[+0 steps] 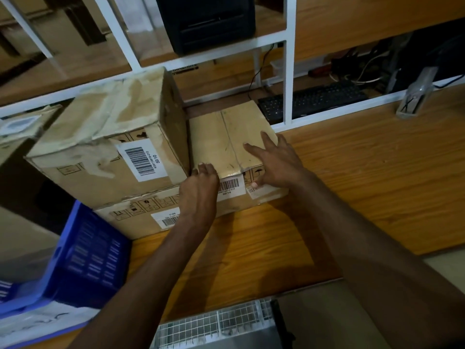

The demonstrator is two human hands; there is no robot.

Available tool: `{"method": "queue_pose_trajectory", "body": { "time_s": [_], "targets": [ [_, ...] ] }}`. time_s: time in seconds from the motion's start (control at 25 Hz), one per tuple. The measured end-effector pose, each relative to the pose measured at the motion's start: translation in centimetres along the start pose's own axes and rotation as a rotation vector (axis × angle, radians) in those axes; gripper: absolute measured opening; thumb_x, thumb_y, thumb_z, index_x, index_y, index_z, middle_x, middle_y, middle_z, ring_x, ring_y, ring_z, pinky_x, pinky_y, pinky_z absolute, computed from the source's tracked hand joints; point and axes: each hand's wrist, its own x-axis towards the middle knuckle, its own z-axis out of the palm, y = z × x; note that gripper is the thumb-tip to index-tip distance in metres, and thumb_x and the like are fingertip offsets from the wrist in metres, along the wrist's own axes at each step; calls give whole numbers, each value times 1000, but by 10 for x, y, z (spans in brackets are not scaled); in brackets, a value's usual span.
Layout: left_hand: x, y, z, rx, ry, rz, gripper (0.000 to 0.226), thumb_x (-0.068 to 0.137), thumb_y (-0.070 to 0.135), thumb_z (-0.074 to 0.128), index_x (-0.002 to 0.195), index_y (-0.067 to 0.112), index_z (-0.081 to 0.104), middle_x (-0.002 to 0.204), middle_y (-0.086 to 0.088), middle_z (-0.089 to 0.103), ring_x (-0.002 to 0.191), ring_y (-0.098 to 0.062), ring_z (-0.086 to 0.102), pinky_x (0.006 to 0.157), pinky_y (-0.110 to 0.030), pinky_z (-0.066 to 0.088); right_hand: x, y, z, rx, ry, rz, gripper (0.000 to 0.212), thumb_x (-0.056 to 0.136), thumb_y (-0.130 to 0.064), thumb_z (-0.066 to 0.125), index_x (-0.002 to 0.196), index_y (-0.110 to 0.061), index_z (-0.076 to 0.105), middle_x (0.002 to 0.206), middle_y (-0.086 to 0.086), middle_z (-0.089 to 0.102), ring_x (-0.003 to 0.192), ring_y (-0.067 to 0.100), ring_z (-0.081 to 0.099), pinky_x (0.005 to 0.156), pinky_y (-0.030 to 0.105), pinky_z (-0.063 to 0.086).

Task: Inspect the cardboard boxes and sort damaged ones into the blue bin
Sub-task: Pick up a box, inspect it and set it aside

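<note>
**Hidden, cropped, unreadable**

Cropped by the left edge and smeared by motion blur: blue bin (pixel 83 253). Top of flat bottom box (pixel 141 215) hidden under large box (pixel 108 137). The left hand (pixel 198 192) covers the start of the barcode label on the small box (pixel 226 139); the label's fine print is illegible. The leftmost box (pixel 15 132) and black device (pixel 206 21) are cut by frame edges. The keyboard (pixel 312 99) sits partly behind a white post (pixel 289 71).

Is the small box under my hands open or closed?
Closed. The small box has its top flaps lying flat, meeting at a middle seam. The left hand and right hand touch it.
</note>
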Motion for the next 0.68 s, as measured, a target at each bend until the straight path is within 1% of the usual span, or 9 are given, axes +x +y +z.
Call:
{"method": "queue_pose_trajectory", "body": {
  "time_s": [0.2,0.28,0.32,0.36,0.44,0.48,0.56,0.6,0.68],
  "targets": [
    [-1,-11,11,-43,24,127,85,93,9,74,158,-1,20,159,-22,39,129,-35,59,81,-41,61,-10,0,15,-27,121,-68,107,78,-56,82,164,-39,19,174,8,11,159,36,2,125,55,10],
    [-15,-21,2,-88,71,194,90,92,9,74,162,3,17,163,-20,37,134,-34,57,88,-43,59,-24,-3,23,-3,181,-13,106,81,-54,80,164,-38,16,173,9,10,159,34,0,126,58,11],
    [-31,-26,-7,-144,133,183,86,93,12,74,163,5,23,163,-17,41,131,-32,60,87,-43,60,-34,-6,27,27,218,19,106,83,-54,79,164,-37,14,173,9,8,159,33,-1,126,59,12],
    [-48,-31,-15,-218,219,151,75,96,17,73,160,10,35,158,-12,51,123,-29,66,82,-42,61,-44,-10,32,90,276,63,104,84,-53,79,164,-35,15,173,9,9,159,32,0,126,59,12],
    [-81,-42,-24,-436,358,77,40,103,33,63,141,20,61,135,-2,70,100,-21,73,70,-37,62,-65,-24,39,316,461,144,91,87,-48,77,161,-28,29,169,8,23,157,30,12,123,56,21],
    [-96,-51,-26,-556,368,42,31,106,38,58,131,24,68,122,2,75,94,-19,73,68,-35,61,-77,-37,42,433,553,162,77,90,-45,75,156,-24,41,164,7,34,153,29,22,120,53,27],
    [-124,-74,-29,-783,329,-40,31,108,46,53,118,25,73,105,6,79,88,-12,73,65,-31,57,-99,-68,41,577,666,119,48,96,-41,71,138,-20,60,147,4,54,139,25,42,114,43,35],
    [-138,-87,-28,-853,307,-83,32,107,48,53,114,27,75,100,9,79,86,-7,72,62,-26,53,-109,-86,40,621,655,74,36,99,-40,68,129,-20,65,137,2,61,131,22,48,110,39,38],
    [-176,-107,-21,-894,292,-156,30,105,51,54,107,30,76,91,13,78,80,2,66,56,-15,41,-133,-126,44,647,595,6,19,105,-34,60,116,-21,68,117,0,68,116,21,56,96,38,48]
  ]
}}
